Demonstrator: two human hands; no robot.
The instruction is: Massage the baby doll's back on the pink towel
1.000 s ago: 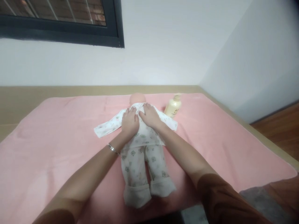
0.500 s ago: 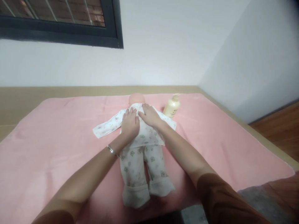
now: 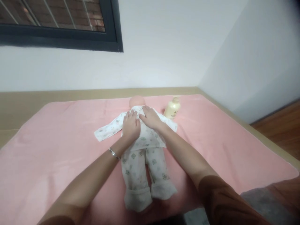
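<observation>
A baby doll (image 3: 137, 102) lies on a pink blanket, its bald head toward the wall. It wears a white patterned top (image 3: 147, 139) and matching trousers (image 3: 135, 168) with turned-up cuffs. My left hand (image 3: 131, 126) rests flat on the left side of the top's upper part, fingers stretched toward the head. On the right side my right hand (image 3: 151, 117) also lies flat, its thumb pointing toward my left hand. Both hands are open and hold nothing. The doll's face is not visible, and part of the top is hidden beneath my hands.
A pale yellow pump bottle (image 3: 172, 107) stands just right of the doll's sleeve. The pink blanket (image 3: 58, 150) covers a surface with a beige edge (image 3: 98, 93) along the white wall (image 3: 161, 47). A dark-framed window (image 3: 112, 40) is at upper left.
The view has tilted slightly, so the scene sits a little lower. Both hands stay flat on the doll's top, with no clear movement against it.
</observation>
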